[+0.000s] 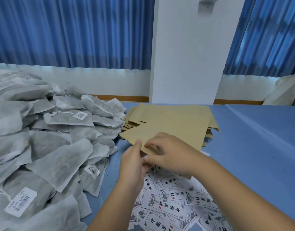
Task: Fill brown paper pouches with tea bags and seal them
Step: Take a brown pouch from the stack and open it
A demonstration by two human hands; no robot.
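Pinching pouch (168, 129), left hand (131, 164), right hand (173, 157) — tea bags (51, 139) alongside, labels (173, 205) underneath

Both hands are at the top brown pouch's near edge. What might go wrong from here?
Left hand and right hand pinch the top flat brown paper pouch; a second from the fanned pouch stack may lift too. The heap of grey mesh tea bags touches that stack and might slide onto it. Forearms could sweep the white printed labels.
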